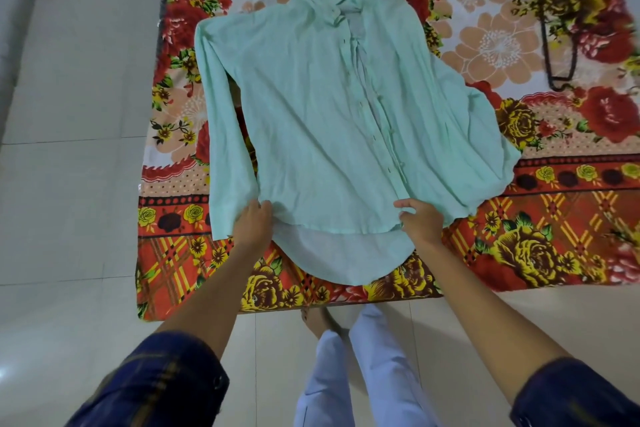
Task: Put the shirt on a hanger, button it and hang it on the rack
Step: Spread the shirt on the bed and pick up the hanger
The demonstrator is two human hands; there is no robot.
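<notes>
A flowered bedsheet (519,218) covers the floor, and the mint shirt (311,114) lies flat on it, front up, placket apparently unbuttoned. A dark hanger (557,55) rests well apart at the far right, so hanging, buttoning and racking all remain. The left hand (252,224) and right hand (420,222) pinch the hem, fingers curled into cloth.

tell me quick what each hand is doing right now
Left hand: closed, gripping the lower hem of the shirt.
Right hand: closed, pinching the shirt's lower hem on the other side.
</notes>
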